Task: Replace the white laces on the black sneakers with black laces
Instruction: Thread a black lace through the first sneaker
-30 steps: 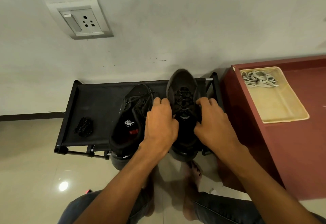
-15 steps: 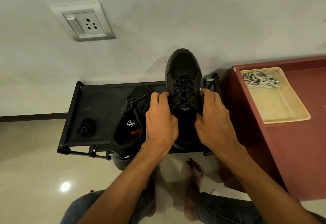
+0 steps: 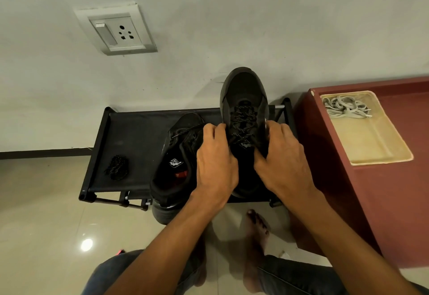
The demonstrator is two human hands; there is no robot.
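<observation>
- Two hands are on one sneaker in the head view: my left hand (image 3: 217,155) grips the left side of the laced sneaker (image 3: 243,113) at its collar, fingers curled over the edge, and my right hand (image 3: 282,155) grips the right side the same way.
- A second ago this sneaker lay low on the black shoe rack (image 3: 137,136) with its toe inside the back rail; since then I have lifted it and pushed it forward, so the toe now stands up against the wall, above the rail.
- Its black laces (image 3: 241,123) run crisscross up the eyelets, with pale flecks in them, and I see no white lace left on it. I judge this shoe done, and the lift as a last check or a move to set it down.
- Beside it, touching my left hand, the other sneaker (image 3: 178,155) lies on the rack with its heel over the front edge, as it did before. A black lace (image 3: 188,129) crosses its front, but I cannot tell how far it is threaded.
- One small bundle of black lace (image 3: 117,167) sits unmoved at the rack's left end.
- Off to the right, the white laces (image 3: 346,106) lie heaped in the far corner of the cream tray (image 3: 380,162) on the red cabinet (image 3: 413,201), well apart from the shoes.
</observation>
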